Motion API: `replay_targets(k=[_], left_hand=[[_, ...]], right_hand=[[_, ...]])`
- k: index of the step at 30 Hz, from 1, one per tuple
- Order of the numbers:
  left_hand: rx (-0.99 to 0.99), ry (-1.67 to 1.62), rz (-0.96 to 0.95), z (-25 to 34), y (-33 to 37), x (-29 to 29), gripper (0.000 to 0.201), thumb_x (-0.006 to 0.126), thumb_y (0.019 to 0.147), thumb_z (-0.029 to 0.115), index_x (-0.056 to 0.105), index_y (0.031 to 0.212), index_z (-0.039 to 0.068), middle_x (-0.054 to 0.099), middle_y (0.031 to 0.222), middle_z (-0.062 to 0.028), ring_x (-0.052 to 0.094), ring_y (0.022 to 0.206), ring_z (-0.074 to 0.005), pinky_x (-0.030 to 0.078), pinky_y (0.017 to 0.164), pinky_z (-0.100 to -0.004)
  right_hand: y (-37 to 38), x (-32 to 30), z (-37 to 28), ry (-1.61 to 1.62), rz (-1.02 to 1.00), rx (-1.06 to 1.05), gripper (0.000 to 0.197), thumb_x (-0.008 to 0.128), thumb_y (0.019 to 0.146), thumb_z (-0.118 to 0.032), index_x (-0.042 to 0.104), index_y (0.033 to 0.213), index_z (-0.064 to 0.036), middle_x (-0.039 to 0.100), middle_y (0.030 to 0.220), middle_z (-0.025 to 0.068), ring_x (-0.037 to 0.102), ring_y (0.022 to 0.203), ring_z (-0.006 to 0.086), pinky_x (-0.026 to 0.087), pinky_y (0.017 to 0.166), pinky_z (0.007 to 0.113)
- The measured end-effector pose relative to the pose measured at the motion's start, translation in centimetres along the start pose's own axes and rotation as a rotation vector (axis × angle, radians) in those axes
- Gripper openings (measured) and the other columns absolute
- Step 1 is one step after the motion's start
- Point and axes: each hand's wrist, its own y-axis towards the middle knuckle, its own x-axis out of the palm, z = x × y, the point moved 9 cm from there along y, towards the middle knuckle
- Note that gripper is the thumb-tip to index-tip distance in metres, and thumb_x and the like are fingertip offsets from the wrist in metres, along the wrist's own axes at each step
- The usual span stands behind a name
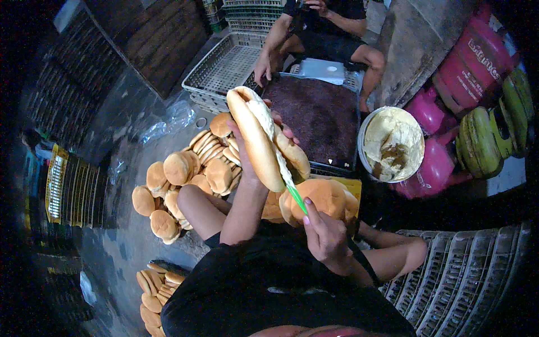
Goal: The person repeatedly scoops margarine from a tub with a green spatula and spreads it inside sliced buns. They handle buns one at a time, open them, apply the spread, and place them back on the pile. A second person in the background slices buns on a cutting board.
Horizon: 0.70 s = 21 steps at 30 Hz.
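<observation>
My left hand (242, 154) is wrapped round a long bread roll (255, 149), split lengthwise and tilted open. White cream (261, 117) lines the cut. In my right hand (328, 238) is a green-handled spreader (296, 199); its tip reaches into the lower end of the split, where cream hides the blade. Just below the roll, large round buns (320, 197) sit close to my lap. To the right stands a white bucket (362, 153) of pale cream (400, 132), scooped out in the middle. A tray of dark crumbly filling (311, 118) lies beyond the roll.
Many buns (219, 175) are heaped on the floor at left, with more (150, 281) nearer me. A co-worker's hand (262, 70) rests by a grey plastic crate (222, 78). Pink gas cylinders (429, 165) and green ones (477, 143) stand at right. Clear plastic (175, 121) lies on the floor.
</observation>
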Motion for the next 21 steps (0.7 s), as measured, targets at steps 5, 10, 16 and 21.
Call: replay_targets(k=[5,10,16,21], left_hand=[[-0.013,0.061,0.163,0.6,-0.3,-1.3,0.055,0.045,0.082,0.056,0.043,0.112,0.009,0.05,0.089,-0.0081,0.052,0.066,-0.0236,0.051,0.056,-0.0407],[-0.272,0.045,0.141,-1.5,-1.1,-1.6,0.052,0.045,0.082,0.053,0.049,0.102,0.006,0.053,0.074,-0.0103,0.054,0.059,-0.0279,0.05,0.048,-0.0356],[-0.472,0.035,0.33,-3.5,-3.8,-4.1,0.064,0.037,0.079,0.063,0.05,0.105,0.006,0.057,0.077,-0.0127,0.057,0.062,-0.0301,0.051,0.054,-0.0399],[-0.479,0.095,0.291,-2.9,-4.3,-3.7,0.068,0.032,0.081,0.065,0.051,0.107,0.005,0.06,0.082,-0.0136,0.061,0.065,-0.0308,0.053,0.057,-0.0403]], right_hand=[[-0.8,-4.7,0.7,0.071,0.03,-0.023,0.03,0.054,0.078,0.002,0.055,0.107,0.007,0.058,0.069,0.0175,0.059,0.055,0.0238,0.045,0.053,0.033],[1.5,-9.5,2.9,-0.038,0.026,0.128,0.029,0.055,0.078,-0.001,0.057,0.107,0.0046,0.058,0.066,0.0173,0.057,0.055,0.0219,0.042,0.053,0.029],[5.6,-9.5,2.2,-0.086,-0.009,-0.024,0.035,0.054,0.081,-0.004,0.054,0.115,-0.0053,0.057,0.067,0.0149,0.057,0.056,0.028,0.045,0.053,0.035],[4.8,-9.4,1.1,-0.091,-0.132,-0.047,0.037,0.055,0.079,-0.004,0.054,0.116,-0.0065,0.055,0.063,0.0131,0.055,0.054,0.0286,0.045,0.052,0.035]])
